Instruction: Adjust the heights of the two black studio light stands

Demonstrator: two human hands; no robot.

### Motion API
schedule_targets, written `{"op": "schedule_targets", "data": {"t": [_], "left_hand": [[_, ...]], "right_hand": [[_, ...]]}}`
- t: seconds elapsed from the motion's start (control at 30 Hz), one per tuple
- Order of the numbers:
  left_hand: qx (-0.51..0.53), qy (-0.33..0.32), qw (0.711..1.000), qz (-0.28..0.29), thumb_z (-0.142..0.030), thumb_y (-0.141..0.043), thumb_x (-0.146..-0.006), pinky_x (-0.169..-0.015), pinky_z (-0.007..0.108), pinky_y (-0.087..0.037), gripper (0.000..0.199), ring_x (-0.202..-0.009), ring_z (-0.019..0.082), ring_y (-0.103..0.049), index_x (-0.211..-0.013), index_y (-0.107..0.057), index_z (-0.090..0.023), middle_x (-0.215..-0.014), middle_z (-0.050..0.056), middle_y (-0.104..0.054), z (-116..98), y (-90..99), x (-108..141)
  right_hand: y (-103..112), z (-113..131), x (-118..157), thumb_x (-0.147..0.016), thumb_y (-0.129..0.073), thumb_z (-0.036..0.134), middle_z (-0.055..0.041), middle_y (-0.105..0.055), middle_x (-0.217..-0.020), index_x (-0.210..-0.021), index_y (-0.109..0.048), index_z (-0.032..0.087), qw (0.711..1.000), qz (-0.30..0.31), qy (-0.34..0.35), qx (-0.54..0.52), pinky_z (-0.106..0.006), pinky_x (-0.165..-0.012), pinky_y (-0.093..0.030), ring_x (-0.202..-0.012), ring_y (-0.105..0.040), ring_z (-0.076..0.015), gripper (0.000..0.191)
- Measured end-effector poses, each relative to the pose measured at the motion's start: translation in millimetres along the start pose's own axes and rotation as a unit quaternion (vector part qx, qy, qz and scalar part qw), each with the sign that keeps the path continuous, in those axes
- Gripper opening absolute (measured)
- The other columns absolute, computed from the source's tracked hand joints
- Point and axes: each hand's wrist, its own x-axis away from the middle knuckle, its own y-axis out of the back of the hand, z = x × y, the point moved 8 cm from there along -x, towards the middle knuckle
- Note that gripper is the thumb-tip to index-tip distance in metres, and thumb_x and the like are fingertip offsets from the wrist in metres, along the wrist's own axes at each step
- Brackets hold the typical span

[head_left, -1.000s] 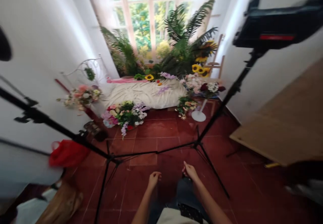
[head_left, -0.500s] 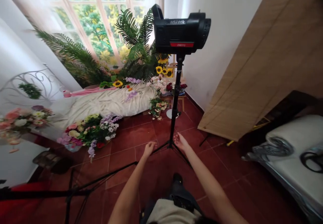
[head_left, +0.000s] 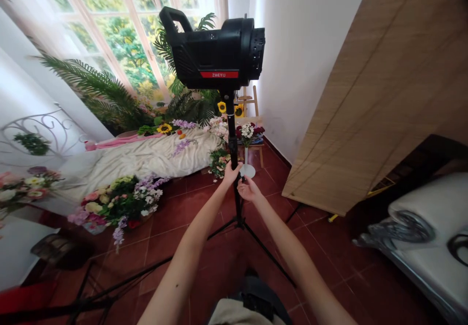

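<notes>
Lamp stand [head_left: 233, 148] is standing upright on the floor [head_left: 321, 261] while I am no longer reaching but holding, left hand [head_left: 230, 174] wrapping fingers round its pole [head_left: 238, 210], right hand [head_left: 247, 190] curling fingers at a knob [head_left: 242, 179], apparently steadying it.

Red floor tiles [head_left: 171, 215] are spreading below the fingers [head_left: 243, 189], bearing the black light stand [head_left: 238, 209] on splayed legs. Just beyond the fingers, a white round base [head_left: 248, 172] is standing; farther left, a pale cloth [head_left: 146, 158] is carrying purple blossoms [head_left: 181, 147].
</notes>
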Motion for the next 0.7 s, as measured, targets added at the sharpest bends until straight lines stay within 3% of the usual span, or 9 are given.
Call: {"op": "schedule_targets", "data": {"t": [0.17, 0.37, 0.47, 0.57, 0.63, 0.7], "left_hand": [[-0.040, 0.042, 0.997, -0.044, -0.050, -0.070, -0.068, -0.054, 0.022, -0.042, 0.038, -0.051, 0.010, -0.051, -0.065, -0.061, -0.014, -0.055, 0.001, -0.057, 18.1, -4.4, -9.7], [-0.067, 0.070, 0.985, -0.144, -0.045, -0.072, -0.065, -0.045, 0.020, -0.034, 0.034, -0.042, 0.009, -0.045, -0.059, -0.057, -0.015, -0.045, -0.003, -0.049, 39.3, 2.0, -18.2], [-0.095, 0.069, 0.978, -0.172, -0.039, -0.069, -0.066, -0.044, 0.020, -0.033, 0.031, -0.043, 0.008, -0.044, -0.053, -0.054, -0.016, -0.043, -0.003, -0.048, 43.3, 2.6, -19.7], [-0.108, 0.058, 0.977, -0.175, -0.035, -0.066, -0.068, -0.045, 0.019, -0.033, 0.030, -0.044, 0.009, -0.044, -0.050, -0.052, -0.017, -0.043, -0.002, -0.048, 43.9, 3.3, -20.4], [-0.110, 0.050, 0.977, -0.177, -0.033, -0.065, -0.068, -0.046, 0.020, -0.033, 0.029, -0.044, 0.009, -0.044, -0.049, -0.051, -0.017, -0.043, -0.002, -0.048, 44.3, 4.6, -20.7], [-0.112, 0.045, 0.977, -0.176, -0.032, -0.065, -0.067, -0.046, 0.020, -0.033, 0.028, -0.045, 0.009, -0.044, -0.048, -0.051, -0.017, -0.044, -0.002, -0.048, 45.9, 5.3, -21.6]], "right_hand": [[-0.1, 0.0, -8.7, -0.097, -0.039, 0.036, 0.0031, -0.057, -0.057, -0.077, -0.052, 0.018, 0.996, 0.021, -0.030, -0.082, -0.011, -0.036, -0.040, -0.042, -0.045, -0.0054, 0.030], [2.4, 4.9, -9.5, -0.097, -0.041, 0.035, 0.0018, -0.059, -0.060, -0.080, -0.053, 0.017, 0.992, 0.032, -0.058, -0.109, -0.011, -0.038, -0.044, -0.044, -0.049, -0.0049, 0.028], [4.0, 11.0, -9.4, -0.098, -0.039, 0.032, 0.0008, -0.062, -0.064, -0.085, -0.053, 0.015, 0.996, 0.026, -0.060, -0.053, -0.011, -0.040, -0.046, -0.045, -0.051, -0.0043, 0.026], [7.5, 22.5, -12.2, -0.097, -0.040, 0.026, 0.0004, -0.063, -0.066, -0.088, -0.054, 0.015, 0.993, 0.006, -0.013, 0.121, -0.012, -0.044, -0.048, -0.048, -0.054, -0.0052, 0.020], [8.3, 36.4, -11.5, -0.095, -0.046, 0.026, -0.0009, -0.064, -0.066, -0.088, -0.053, 0.016, 0.939, -0.026, 0.067, 0.336, -0.015, -0.048, -0.049, -0.051, -0.056, -0.0074, 0.014], [4.4, 47.7, -5.2, -0.092, -0.053, 0.028, -0.0044, -0.066, -0.073, -0.092, -0.054, 0.018, 0.842, -0.060, 0.143, 0.517, -0.018, -0.055, -0.049, -0.061, -0.061, -0.0111, 0.010]]}}
